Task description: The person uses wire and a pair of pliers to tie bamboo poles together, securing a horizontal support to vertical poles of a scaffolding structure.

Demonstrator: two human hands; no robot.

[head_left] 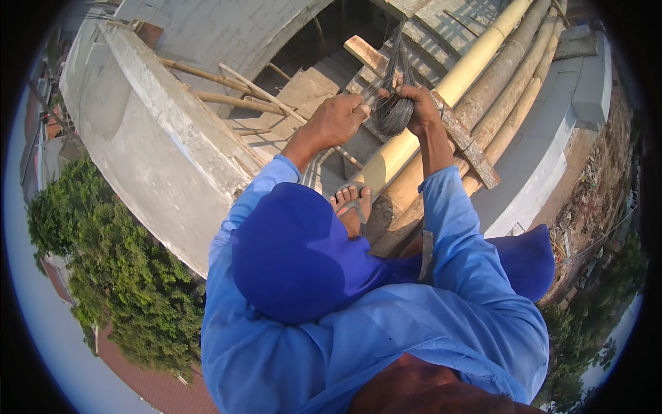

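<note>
A bundle of thin dark tie wire [394,119], looped at its lower end, hangs in front of me above the bamboo poles. My right hand [418,103] is closed around the bundle's right side. Just left of it, my left hand [338,121] is closed in a pinch, with fine strands of the wire running toward its thumb and fingertips. The exact grip of those fingertips is too small to make out. Loose wire ends rise above both hands.
Thick bamboo poles [476,103] slope beneath me, with a wooden batten [469,148] across them. My sandalled foot [352,207] is beside the poles. A concrete wall [172,131] stands left; concrete stairs [434,34] and an opening drop away ahead. Trees [124,255] grow far below.
</note>
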